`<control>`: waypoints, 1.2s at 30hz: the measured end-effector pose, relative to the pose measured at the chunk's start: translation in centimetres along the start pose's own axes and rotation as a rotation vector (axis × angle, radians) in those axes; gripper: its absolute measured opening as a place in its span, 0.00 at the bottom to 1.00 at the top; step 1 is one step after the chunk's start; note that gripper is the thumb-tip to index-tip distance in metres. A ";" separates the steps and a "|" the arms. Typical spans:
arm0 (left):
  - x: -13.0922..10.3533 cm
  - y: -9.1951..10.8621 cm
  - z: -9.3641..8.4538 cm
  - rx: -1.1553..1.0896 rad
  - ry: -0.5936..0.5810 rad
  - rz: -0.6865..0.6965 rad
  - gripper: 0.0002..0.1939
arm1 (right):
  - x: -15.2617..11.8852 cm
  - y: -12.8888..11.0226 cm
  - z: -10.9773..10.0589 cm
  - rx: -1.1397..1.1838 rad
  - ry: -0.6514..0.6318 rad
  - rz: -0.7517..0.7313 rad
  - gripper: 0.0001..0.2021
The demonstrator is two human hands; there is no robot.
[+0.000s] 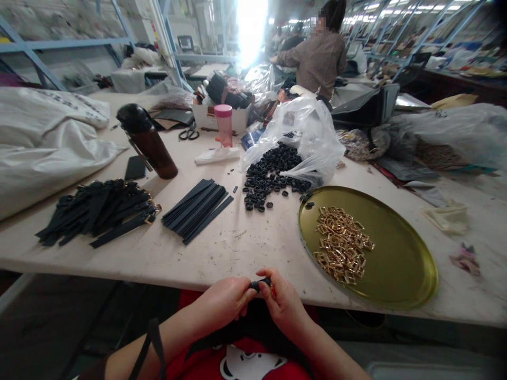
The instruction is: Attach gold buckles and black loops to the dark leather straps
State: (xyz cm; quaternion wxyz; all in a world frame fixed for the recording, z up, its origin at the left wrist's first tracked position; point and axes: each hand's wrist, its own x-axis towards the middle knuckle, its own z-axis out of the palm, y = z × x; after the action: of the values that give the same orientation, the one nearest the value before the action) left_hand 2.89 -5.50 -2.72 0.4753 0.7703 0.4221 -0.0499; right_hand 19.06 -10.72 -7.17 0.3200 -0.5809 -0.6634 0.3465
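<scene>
A small piece of black strap (260,285) is pinched between my two hands at the table's front edge. My left hand (227,300) has its fingers closed on one end, and my right hand (283,296) grips the other with thumb and forefinger. Something small and red-gold shows by the right fingers, mostly hidden. Beyond my hands lie a stack of flat black straps (198,210), a heap of black straps with gold buckles (99,208), a pile of small black loops (273,171), and gold buckles (343,245) on a round gold tray (400,253).
A dark brown bottle (148,142) stands near a phone (135,168) at the left. Further back are scissors (189,133), a pink-lidded container (224,126), a filled white box (237,119) and a clear plastic bag (304,132). A person (320,55) is across the table.
</scene>
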 end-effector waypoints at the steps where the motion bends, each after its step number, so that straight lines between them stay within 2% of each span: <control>1: 0.0 0.1 0.1 -0.017 -0.009 -0.014 0.17 | 0.0 0.0 0.0 0.016 -0.009 -0.001 0.10; 7: 0.3 0.5 0.5 -0.099 -0.023 0.014 0.15 | -0.1 0.3 -0.5 0.060 -0.054 -0.014 0.12; 10: 0.3 0.4 0.2 -0.019 0.012 0.027 0.16 | 0.1 0.0 -1.0 0.001 -0.098 -0.016 0.13; 14: 0.1 0.6 -0.5 0.135 0.076 0.012 0.17 | 0.6 -0.6 -1.7 -0.187 -0.091 0.014 0.11; 21: 0.4 1.8 -0.2 0.167 0.047 -0.050 0.17 | 0.4 -0.2 -1.0 -0.268 -0.067 -0.065 0.09; 25: 0.4 1.6 -0.4 0.166 0.055 -0.021 0.16 | 0.5 0.0 -0.9 -0.234 -0.092 -0.054 0.09; 28: 0.0 1.4 -1.3 0.046 0.000 0.003 0.17 | 0.5 0.0 -1.2 -0.088 -0.115 0.009 0.09; 31: -0.5 1.2 -2.6 -0.230 -0.087 0.006 0.20 | 0.5 -0.1 -1.5 0.108 -0.153 0.039 0.10; 36: -0.5 1.1 -3.6 -0.557 -0.185 -0.121 0.15 | 0.6 -0.5 -1.9 0.343 -0.212 0.078 0.13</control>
State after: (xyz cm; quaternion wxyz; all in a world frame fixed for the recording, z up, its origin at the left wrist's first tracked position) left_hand 2.15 -3.19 0.25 0.7010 0.5757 0.4197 -0.0303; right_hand 20.27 -10.05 -5.70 0.3290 -0.5036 -0.6016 0.5255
